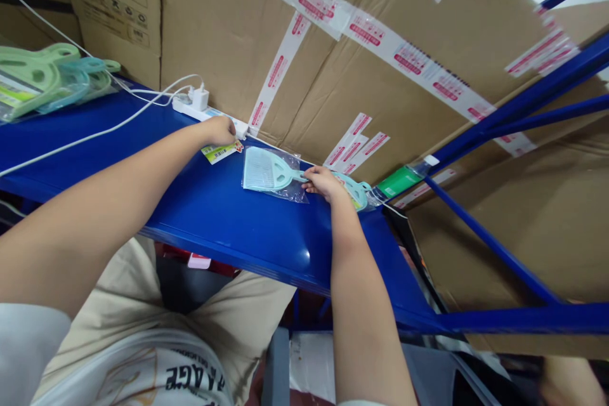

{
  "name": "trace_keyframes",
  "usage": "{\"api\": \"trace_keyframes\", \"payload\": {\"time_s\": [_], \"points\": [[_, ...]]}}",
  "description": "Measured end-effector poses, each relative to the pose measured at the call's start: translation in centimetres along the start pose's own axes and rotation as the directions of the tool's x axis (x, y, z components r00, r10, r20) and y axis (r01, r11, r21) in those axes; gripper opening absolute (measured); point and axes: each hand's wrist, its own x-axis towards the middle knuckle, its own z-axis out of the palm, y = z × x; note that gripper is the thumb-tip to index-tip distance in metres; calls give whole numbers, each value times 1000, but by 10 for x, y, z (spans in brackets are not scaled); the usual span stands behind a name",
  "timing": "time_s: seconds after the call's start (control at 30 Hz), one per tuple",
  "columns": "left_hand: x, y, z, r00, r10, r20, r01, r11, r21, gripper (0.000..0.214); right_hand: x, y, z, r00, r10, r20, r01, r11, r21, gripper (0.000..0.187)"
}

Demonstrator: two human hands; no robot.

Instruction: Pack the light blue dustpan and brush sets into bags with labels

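A pale mint plastic scoop (271, 170), sealed in a clear bag (295, 190), lies flat on the blue shelf (228, 222), its slotted blade pointing away from the right hand (322, 181). That hand rests on the scoop's handle, fingers curled down over it and pressing the bag against the shelf. Just beyond the hand, further from the blade, a second mint handle (359, 193) pokes out. On the blade's far side, near the scoop, the left hand (219, 131) is closed into a loose fist over a small green printed label card (219, 152) (whether it pinches the card, I cannot tell). Touching that fist is a white power strip (209, 115) with a plugged charger, its cables (95, 133) trailing away from the scoop. Well apart, past the cables, lies a bagged heap of green hangers (42, 76). Taped cardboard boxes (380, 44) rise behind the scoop.
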Motion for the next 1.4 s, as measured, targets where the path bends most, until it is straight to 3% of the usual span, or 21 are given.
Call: {"api": "trace_keyframes", "payload": {"time_s": [0.2,0.37,0.53,0.83,1.0,1.13,1.33,1.4], "points": [[-3,-2,-6,998,-55,-38,42,959,-281,57,0,0,0,1000,2,-5,-2,1000,-11,29],[-9,8,-4,998,40,44,-11,853,-522,59,1,0,0,1000,0,4,0,1000,-12,28],[-15,16,-5,980,68,189,35,869,-494,52,-1,-1,0,1000,-3,-5,2,1000,-11,31],[-17,6,-17,987,41,153,28,905,-424,49,-1,-2,0,1000,2,-12,-2,1000,-11,30],[-8,3,-7,975,113,189,-30,918,-396,57,2,0,0,1000,-1,5,1,1000,8,31],[-7,8,0,982,114,152,-52,930,-364,63,2,0,0,1000,0,-9,0,1000,-2,32],[-17,25,6,987,72,143,5,878,-479,55,6,2,0,1000,-11,3,11,1000,-24,30],[-19,31,10,986,80,147,15,834,-552,56,9,2,-2,997,-46,-68,40,995,-87,28]]}}
